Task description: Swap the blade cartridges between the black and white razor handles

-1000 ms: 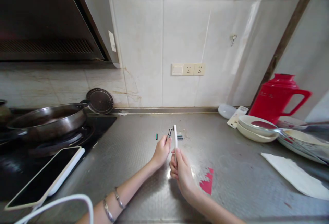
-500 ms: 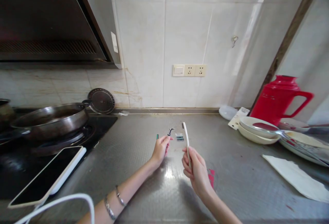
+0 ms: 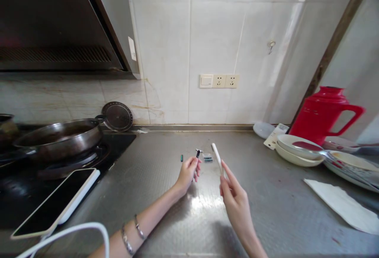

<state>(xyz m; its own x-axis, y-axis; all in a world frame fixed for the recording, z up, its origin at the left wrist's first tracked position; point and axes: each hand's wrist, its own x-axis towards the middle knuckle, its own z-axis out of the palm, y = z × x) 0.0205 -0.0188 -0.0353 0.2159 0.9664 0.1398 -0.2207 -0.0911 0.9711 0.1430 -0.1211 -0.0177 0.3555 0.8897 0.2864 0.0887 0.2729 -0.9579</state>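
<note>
White cord: its loop [image 3: 89, 225] is curving across my lower left, passing in front of my left forearm.
Bracelets: two silver bands [image 3: 126, 241] are circling that forearm.
Phone: a dark-screened phone in a pale case [image 3: 56, 206] is lying aslant at the left, overlapping the black stove top's edge in my view.
Paper: a white sheet [image 3: 340, 206] is lying at the right of the grey metal bench [image 3: 142, 179].
Right hand: my right hand [image 3: 237, 202] is holding a slim white stick shaped like a toothbrush [image 3: 218, 155], its tip leaning up and left.
Left hand: my left hand [image 3: 187, 174] is pinching the black handle of a small razor-like tool with a silver T-shaped head [image 3: 198, 153]; the two tools are standing apart.
Small pieces: dark-green strips with something clear [image 3: 207, 157] are lying between the tool heads in my view, and one small green-and-black piece [image 3: 182, 158] is lying left of them.
Dishes: stacked white bowls [image 3: 291, 157] are sitting at the right.
Pan: a wide steel pan [image 3: 59, 139] is resting on the stove.
Flask: a red jug-shaped flask [image 3: 321, 112] is standing behind the bowls.
Wall: a cream switch-and-socket panel [image 3: 219, 81] is facing me.
</note>
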